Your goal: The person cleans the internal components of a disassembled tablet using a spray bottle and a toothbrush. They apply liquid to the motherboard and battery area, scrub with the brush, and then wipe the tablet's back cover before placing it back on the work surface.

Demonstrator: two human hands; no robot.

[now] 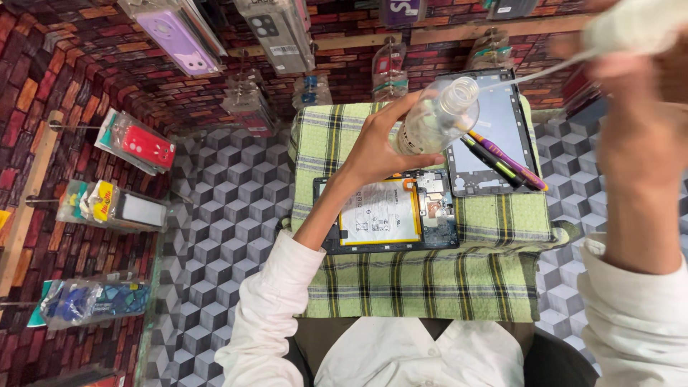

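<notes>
My left hand (pixel 380 147) grips a clear plastic bottle (pixel 437 118) of colourless liquid, open at the top, held above the green plaid cloth (pixel 423 287). My right hand (pixel 638 93) is raised at the upper right, blurred, and holds a whitish cap or pump (pixel 634 25) with a thin tube (pixel 545 70) that trails toward the bottle's mouth. Below the bottle lies an opened tablet (pixel 390 215) with its white battery and circuit boards exposed. Beyond it rests the tablet's dark back cover (pixel 491 132) with two toothbrushes (pixel 505 161) on it.
The cloth covers a small table in front of me, on a surface patterned with grey cubes (pixel 229 215). Phone cases in clear packets (pixel 140 143) hang on pegs along the brick-patterned wall at left and top.
</notes>
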